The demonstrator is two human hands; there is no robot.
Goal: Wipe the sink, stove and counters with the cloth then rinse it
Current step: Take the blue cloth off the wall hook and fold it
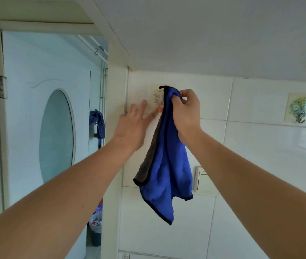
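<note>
Right hand (185, 113) pinching blue cloth (167, 171) at wall hook, left hand (131, 126) spread open beside it

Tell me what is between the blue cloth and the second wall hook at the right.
In the head view, only bare white wall tile lies between the blue cloth and the hook.

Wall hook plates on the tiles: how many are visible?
2: one hook plate behind the blue cloth, its hook hidden; another far right, hook bare. Others may lie outside the view.

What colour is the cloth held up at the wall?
Blue with a grey reverse side and black edging: the cloth, gripped by the right hand, head view.
</note>
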